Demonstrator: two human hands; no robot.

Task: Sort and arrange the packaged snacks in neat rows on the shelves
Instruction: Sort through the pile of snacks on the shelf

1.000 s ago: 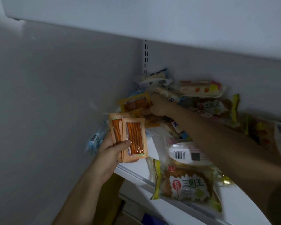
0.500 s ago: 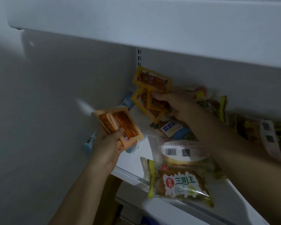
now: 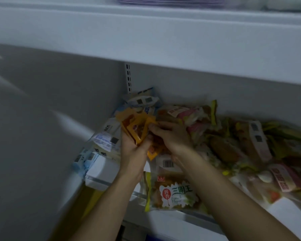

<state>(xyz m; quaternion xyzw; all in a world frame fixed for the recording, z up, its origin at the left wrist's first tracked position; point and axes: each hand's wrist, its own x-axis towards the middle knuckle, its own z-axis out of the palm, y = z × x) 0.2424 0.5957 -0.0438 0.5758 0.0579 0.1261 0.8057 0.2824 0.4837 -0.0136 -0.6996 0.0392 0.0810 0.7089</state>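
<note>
Slippage is my main worry: my left hand [image 3: 132, 145] is curled round a fanned bunch of orange packets [image 3: 135, 126], and my right hand [image 3: 170, 136] pinches more of them against it, so both hands are pressed together over the shelf's back left corner. The wrappers look slick and sit askew, so I judge one could slide out as I square the stack. Below my wrists a yellow-edged sandwich pack [image 3: 174, 192] overhangs the shelf's front edge [image 3: 163, 218]; a nudge from my forearm might tip it off. To the right, the loose heap of mixed snacks [image 3: 233, 145] could shift and spill into any row I start.
</note>
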